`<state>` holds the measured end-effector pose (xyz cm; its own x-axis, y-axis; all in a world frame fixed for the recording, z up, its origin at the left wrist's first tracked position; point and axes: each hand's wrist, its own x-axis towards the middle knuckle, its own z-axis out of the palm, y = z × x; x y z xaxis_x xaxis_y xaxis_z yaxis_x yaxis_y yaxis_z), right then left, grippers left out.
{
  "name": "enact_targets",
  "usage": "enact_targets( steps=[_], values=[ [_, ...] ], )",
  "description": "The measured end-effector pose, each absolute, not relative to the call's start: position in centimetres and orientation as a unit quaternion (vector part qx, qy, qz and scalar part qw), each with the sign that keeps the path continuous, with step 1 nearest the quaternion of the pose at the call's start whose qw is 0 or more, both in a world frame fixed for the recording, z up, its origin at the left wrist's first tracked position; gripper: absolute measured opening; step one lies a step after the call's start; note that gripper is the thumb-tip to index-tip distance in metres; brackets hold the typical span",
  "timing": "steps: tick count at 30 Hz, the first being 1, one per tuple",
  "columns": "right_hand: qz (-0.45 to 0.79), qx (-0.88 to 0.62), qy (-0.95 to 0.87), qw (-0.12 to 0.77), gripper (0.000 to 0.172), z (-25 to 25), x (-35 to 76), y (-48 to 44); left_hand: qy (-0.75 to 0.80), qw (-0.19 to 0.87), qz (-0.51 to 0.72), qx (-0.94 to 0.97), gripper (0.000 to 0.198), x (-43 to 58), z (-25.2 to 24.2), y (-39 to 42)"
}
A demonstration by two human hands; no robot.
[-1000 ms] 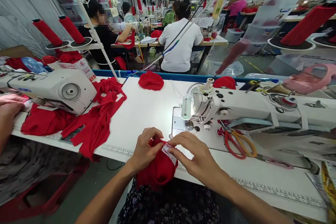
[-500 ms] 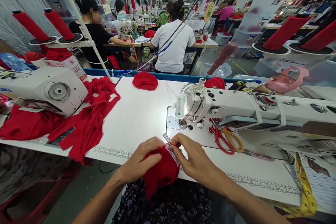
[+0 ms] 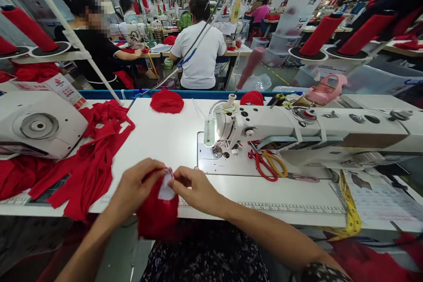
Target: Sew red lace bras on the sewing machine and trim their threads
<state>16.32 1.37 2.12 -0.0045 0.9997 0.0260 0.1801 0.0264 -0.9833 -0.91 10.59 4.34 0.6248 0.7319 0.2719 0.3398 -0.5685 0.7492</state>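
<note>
Between my hands hangs a piece of red fabric point(image 3: 155, 216) with a white patch point(image 3: 166, 188) near its upper edge. My left hand point(image 3: 140, 181) pinches the top edge on the left side of the patch. My right hand point(image 3: 191, 187) grips the same edge on the right, thumb and fingers pressed together. The cloth's lower end drops past the table's front edge, above my dark patterned clothing. Beyond my right hand stands a white sewing machine point(image 3: 264, 123), its needle area apart from the cloth.
Red-handled scissors point(image 3: 262, 165) and orange-handled scissors point(image 3: 276, 164) lie under the machine arm. Red strips point(image 3: 95, 163) cover the left side beside another machine point(image 3: 39, 123). A yellow measuring tape point(image 3: 350, 211) hangs at right. A red fabric bundle point(image 3: 167, 101) rests at the back. Co-workers sit beyond.
Both hands have moved left with the red fabric and lifted its edge. More of the white patch shows now. The view has shifted to the right.
</note>
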Motion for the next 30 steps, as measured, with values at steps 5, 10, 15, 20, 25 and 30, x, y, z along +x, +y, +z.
enact_targets(
  steps=[5, 10, 15, 20, 25, 30],
  values=[
    [0.557, -0.559, -0.364, 0.494, 0.047, -0.1, 18.9, 2.7, 0.277, 0.259, 0.121, 0.917, 0.017, 5.5, 4.6, 15.5],
    [0.483, -0.690, -0.355, 0.405, 0.036, -2.7, 24.9, -0.2, 0.297, 0.267, 0.063, 0.915, 0.012, 13.0, -1.8, 13.7],
    [0.156, -0.758, -0.560, 0.295, 0.009, -3.8, 27.2, -2.2, 0.344, 0.260, 0.039, 0.902, 0.015, 14.9, -3.2, 12.8],
    [-0.050, -0.694, -0.694, 0.185, 0.027, -4.7, 28.0, -2.2, 0.353, 0.233, 0.058, 0.904, 0.014, 14.6, -2.1, 12.3],
    [-0.074, -0.686, -0.701, 0.181, 0.030, -4.8, 28.4, -2.3, 0.150, 0.083, 0.177, 0.969, 0.018, 12.5, -2.8, 9.3],
    [-0.082, -0.686, -0.702, 0.173, 0.028, -5.4, 28.8, -2.2, 0.102, 0.073, 0.176, 0.976, 0.027, 11.6, -4.4, 9.3]
  ],
)
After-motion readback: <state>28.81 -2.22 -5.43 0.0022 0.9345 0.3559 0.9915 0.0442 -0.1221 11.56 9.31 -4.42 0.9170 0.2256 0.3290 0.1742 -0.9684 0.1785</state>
